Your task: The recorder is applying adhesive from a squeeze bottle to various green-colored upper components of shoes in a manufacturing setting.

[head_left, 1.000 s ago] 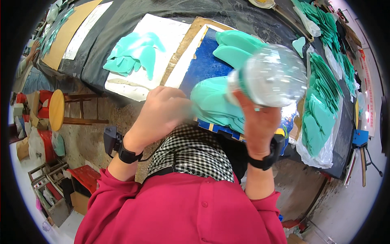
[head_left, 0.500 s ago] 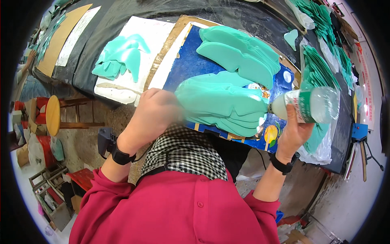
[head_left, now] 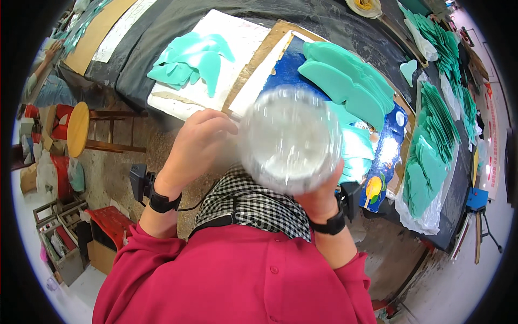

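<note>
My right hand (head_left: 319, 198) is shut on a clear plastic bottle (head_left: 288, 140). The bottle is raised close to the camera with its round bottom facing me, and it hides part of the table. My left hand (head_left: 198, 141) is curled shut just left of the bottle, knuckles up; whether anything is inside it is hidden. Both wrists wear black bands. Behind the bottle a blue board (head_left: 281, 71) carries large teal cut-out sheets (head_left: 345, 81).
More teal pieces (head_left: 189, 56) lie on a white sheet (head_left: 240, 38) to the left. A bagged stack of teal sheets (head_left: 426, 162) hangs over the table's right edge. A round wooden stool (head_left: 78, 129) and a red crate (head_left: 110, 227) stand on the floor. Another person (head_left: 46, 81) sits far left.
The bottle has swung from the right, over the table edge, up in front of the camera, bottom toward me. My left hand stays curled beside it.
</note>
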Available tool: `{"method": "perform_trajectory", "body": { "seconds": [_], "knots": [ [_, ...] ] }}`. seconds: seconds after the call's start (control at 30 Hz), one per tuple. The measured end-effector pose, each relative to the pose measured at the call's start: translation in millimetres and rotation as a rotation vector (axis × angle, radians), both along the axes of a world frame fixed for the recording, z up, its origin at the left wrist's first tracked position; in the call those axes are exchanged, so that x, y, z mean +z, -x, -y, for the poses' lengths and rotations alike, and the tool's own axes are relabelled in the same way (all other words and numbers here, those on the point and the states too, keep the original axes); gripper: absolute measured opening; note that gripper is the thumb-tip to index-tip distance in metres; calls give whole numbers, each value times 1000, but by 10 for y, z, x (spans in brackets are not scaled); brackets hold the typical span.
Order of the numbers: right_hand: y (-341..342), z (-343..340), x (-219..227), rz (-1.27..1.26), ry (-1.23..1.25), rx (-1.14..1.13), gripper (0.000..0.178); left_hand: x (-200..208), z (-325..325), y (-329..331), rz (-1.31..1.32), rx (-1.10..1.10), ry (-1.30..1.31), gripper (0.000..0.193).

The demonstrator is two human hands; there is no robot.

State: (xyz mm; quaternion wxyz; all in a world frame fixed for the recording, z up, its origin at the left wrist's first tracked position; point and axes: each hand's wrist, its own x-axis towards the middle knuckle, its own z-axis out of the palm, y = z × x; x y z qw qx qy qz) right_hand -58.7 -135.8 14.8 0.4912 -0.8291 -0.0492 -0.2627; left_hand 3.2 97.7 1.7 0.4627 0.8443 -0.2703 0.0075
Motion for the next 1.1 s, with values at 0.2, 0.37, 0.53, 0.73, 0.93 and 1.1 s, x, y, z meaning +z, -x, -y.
{"method": "perform_trajectory", "body": {
  "seconds": [0.2, 0.37, 0.53, 0.73, 0.93, 1.1],
  "knots": [
    [-262, 241, 258, 12, -456, -39, 39, -140, -253, 75, -192, 127, -53, 21],
    [-216, 39, 111, -41, -12, 111, 68, -57, 58, 32, -111, -17, -86, 26],
    [-201, 428, 110, -29, -150, -76, 54, -138, 614, 25, 174, -190, -145, 35],
    [64, 1602, 17, 34, -303, -410, 51, -4, 762, -49, 109, -269, -257, 28],
    [284, 1305, 66, 53, -307, -411, 50, 91, 1077, -67, 182, -215, -338, 24],
    [328, 878, 117, 48, -64, -82, 62, -61, 1192, -100, 313, -210, -353, 26]
  ]
}}
